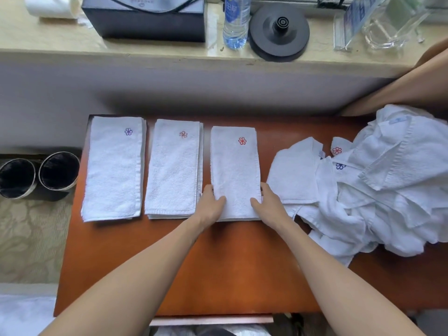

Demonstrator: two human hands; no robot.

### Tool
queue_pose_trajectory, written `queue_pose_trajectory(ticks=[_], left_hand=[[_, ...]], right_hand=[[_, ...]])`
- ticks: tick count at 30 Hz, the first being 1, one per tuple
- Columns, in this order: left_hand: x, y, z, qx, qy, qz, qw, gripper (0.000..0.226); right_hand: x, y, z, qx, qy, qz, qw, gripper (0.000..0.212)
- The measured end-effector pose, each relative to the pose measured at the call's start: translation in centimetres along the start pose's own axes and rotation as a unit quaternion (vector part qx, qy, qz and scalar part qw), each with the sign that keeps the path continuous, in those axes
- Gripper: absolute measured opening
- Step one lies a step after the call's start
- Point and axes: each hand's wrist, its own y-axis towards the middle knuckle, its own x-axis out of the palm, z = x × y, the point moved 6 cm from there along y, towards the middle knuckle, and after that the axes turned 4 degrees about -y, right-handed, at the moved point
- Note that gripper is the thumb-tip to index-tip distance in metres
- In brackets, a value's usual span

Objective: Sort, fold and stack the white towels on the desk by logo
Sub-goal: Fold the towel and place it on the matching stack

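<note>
Left hand (213,202) and right hand (266,204) pinch our red towel (234,170) at its near corners, mid desk (218,263). Blue stack (114,168) and orange stack (173,168) lie folded; the heap (375,190) awaits us.

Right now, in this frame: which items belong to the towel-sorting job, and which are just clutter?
Job: blue-logo stack, middle stack, red-logo towel held at its near end by left hand and right hand, unfolded towel pile, desk.
Lying about: water bottle, kettle base, black box, acrylic stand, lined bins.
</note>
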Motion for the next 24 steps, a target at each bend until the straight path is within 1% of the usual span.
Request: queue_pose_trajectory(ticks=[1, 4, 6, 7, 9, 11, 12, 14, 16, 21, 24], left_hand=[[0.0, -0.2, 0.2, 0.017, 0.014, 0.0, 1.0, 0.041], [-0.1, -0.9, 1.1, 0.103, 0.071, -0.009, 0.992, 0.054], [-0.3, -1.2, 1.4, 0.145, 0.154, 0.005, 0.977, 0.066], [-0.5, -1.3, 1.7, 0.162, 0.212, 0.026, 0.963, 0.073], [-0.8, -1.1, 2.4, 0.2, 0.323, 0.06, 0.923, 0.08], [-0.4, -0.6, 2.8, 0.228, 0.383, 0.031, 0.895, 0.082], [-0.1, -0.2, 2.7, 0.236, 0.403, 0.004, 0.884, 0.082], [0.3, 0.5, 2.3, 0.238, 0.438, -0.031, 0.867, 0.084], [0.5, 1.2, 2.0, 0.225, 0.452, -0.031, 0.863, 0.086], [-0.1, 2.3, 2.9, 0.218, 0.447, 0.002, 0.868, 0.087], [-0.5, 3.0, 4.0, 0.215, 0.455, 0.021, 0.864, 0.087]], right_hand=[[0.1, -0.1, 0.0, -0.002, -0.01, -0.002, 1.0, 0.047], [0.0, -0.3, -0.2, -0.015, -0.038, 0.011, 0.999, 0.047], [-0.1, -0.5, -0.7, -0.026, -0.055, 0.023, 0.998, 0.05], [-0.3, -0.6, -0.8, -0.031, -0.076, 0.03, 0.996, 0.053], [-0.7, -0.9, -1.2, -0.05, -0.17, 0.064, 0.982, 0.061], [-1.0, -0.8, -1.8, -0.084, -0.271, 0.097, 0.954, 0.069], [-0.8, -0.6, -2.0, -0.106, -0.304, 0.094, 0.942, 0.074], [0.1, -0.1, -2.0, -0.134, -0.339, 0.054, 0.93, 0.083], [0.9, 0.6, -1.6, -0.135, -0.354, 0.025, 0.925, 0.084], [1.0, 2.2, -2.6, -0.146, -0.375, 0.039, 0.915, 0.082], [0.5, 3.3, -3.4, -0.141, -0.371, 0.044, 0.917, 0.082]])
